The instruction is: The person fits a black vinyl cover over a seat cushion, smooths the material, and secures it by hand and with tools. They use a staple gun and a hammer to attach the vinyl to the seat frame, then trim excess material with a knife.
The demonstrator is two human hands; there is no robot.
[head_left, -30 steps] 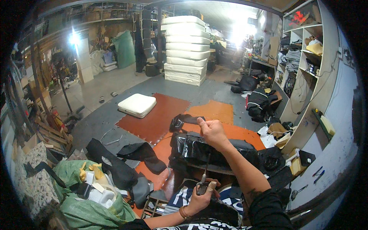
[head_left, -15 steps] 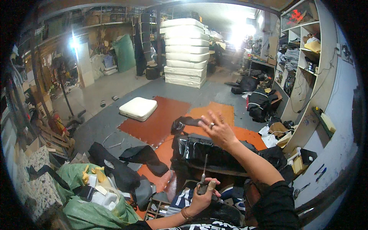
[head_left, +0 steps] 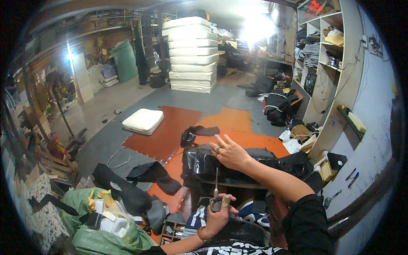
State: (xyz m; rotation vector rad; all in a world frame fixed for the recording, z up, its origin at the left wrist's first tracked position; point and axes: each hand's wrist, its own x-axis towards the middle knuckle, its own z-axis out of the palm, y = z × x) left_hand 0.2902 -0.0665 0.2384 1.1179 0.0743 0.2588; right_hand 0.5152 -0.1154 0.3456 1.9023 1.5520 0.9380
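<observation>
My left hand (head_left: 216,219), with a bracelet at the wrist, is closed around a hand tool (head_left: 216,188) whose long thin metal shaft points upward; its exact kind is unclear. My right hand (head_left: 233,155) has its fingers apart and holds nothing visible. It is over a bulky black piece (head_left: 197,161) with a glossy, plastic-like surface; whether they touch is unclear. Just beyond lies a dark strip (head_left: 206,131), partly on orange sheet material (head_left: 263,139). Below my left hand, dark cloth with white markings (head_left: 196,221) covers my lap area.
A green sack (head_left: 106,242) of scraps sits at the near left beside black fabric pieces (head_left: 155,176). Farther out, a white cushion (head_left: 143,121) lies on a brown sheet (head_left: 170,127). White cushions (head_left: 193,55) are stacked behind. Shelves (head_left: 335,55) stand at the right.
My right hand has lowered toward the glossy black piece. My left hand still grips the tool. The whole view has shifted, so the surroundings appear farther left.
</observation>
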